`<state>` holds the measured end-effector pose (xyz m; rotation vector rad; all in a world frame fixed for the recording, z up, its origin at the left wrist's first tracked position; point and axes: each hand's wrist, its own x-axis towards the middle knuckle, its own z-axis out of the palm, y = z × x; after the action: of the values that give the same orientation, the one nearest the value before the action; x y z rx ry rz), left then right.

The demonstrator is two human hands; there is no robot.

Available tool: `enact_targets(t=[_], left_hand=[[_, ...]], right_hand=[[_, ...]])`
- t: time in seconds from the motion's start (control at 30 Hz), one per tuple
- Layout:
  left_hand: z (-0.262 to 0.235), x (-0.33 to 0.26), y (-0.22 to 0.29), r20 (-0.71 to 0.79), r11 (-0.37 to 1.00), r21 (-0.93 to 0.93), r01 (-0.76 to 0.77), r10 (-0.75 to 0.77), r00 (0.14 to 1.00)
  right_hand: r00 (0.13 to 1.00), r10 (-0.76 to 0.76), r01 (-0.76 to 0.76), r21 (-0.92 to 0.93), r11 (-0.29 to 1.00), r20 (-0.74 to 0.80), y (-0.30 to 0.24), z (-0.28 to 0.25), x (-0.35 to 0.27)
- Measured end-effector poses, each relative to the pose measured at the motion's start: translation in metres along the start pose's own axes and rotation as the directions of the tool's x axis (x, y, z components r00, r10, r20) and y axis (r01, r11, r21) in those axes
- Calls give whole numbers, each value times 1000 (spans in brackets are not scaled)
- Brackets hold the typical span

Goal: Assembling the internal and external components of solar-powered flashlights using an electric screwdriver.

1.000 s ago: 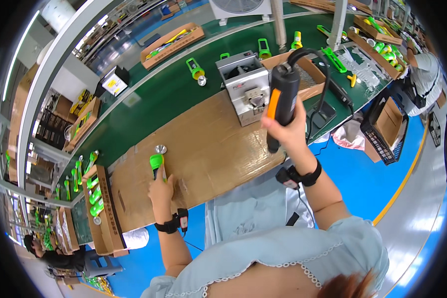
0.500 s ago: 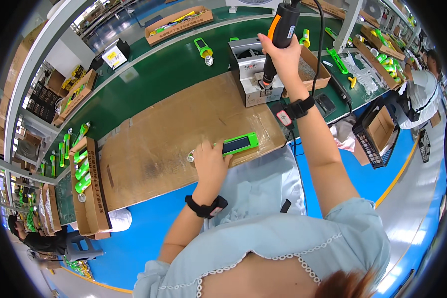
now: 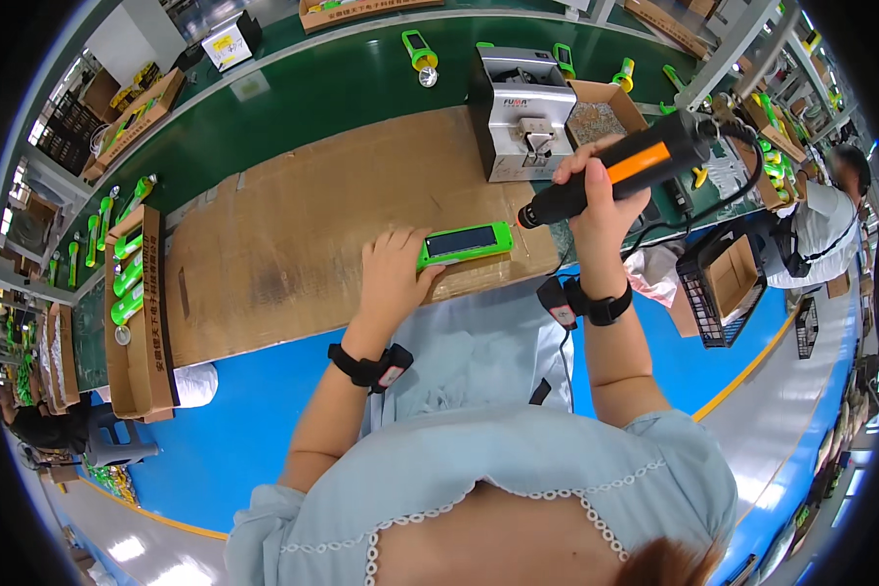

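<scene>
On a flat sheet of brown cardboard (image 3: 303,215) lies a green flashlight (image 3: 465,240) with a dark solar panel facing up. My left hand (image 3: 393,275) is closed around its left end, covering that part. My right hand (image 3: 604,210) grips a black and orange electric screwdriver (image 3: 645,164), tilted nearly level. Its tip points left and is close to the flashlight's right end; whether they touch I cannot tell. Behind them stands a grey screw feeder (image 3: 524,112). A cardboard box of small screws (image 3: 596,119) is beside the feeder.
At the left edge stands a long cardboard box (image 3: 156,322) holding several green flashlights. Another flashlight (image 3: 421,59) lies on the green bench (image 3: 313,98) beyond the cardboard. A black crate (image 3: 721,283) is on the right, near a co-worker (image 3: 818,215). The screwdriver's cable (image 3: 742,200) loops at right.
My right hand has brought the screwdriver from the screw feeder down and toward the flashlight's right end, tipping it from upright to nearly level. The view has shifted; my left hand still holds the flashlight.
</scene>
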<state>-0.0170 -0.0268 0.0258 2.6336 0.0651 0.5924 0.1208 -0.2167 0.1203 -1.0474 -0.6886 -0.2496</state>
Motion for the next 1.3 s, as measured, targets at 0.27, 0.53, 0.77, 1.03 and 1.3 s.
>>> enact_targets(t=[0.27,0.53,0.77,1.03,1.3], left_hand=[[0,1,-2,-12,1000,-9,20,-20,1000],[0,0,-2,-25,1000,4,12,-11,1000],[-2,6,-5,-15,1000,-20,-5,5,1000],[-10,20,-13,151,998,-29,47,-43,988],[-12,24,-17,217,998,-10,59,-55,975]], right_hand=[[997,26,-24,25,999,-70,-1,5,-18],[997,51,-51,4,999,-59,11,5,-25],[999,-22,23,53,998,-28,6,3,-18],[998,-63,61,97,993,21,9,8,0],[997,-44,38,97,995,59,16,8,1]])
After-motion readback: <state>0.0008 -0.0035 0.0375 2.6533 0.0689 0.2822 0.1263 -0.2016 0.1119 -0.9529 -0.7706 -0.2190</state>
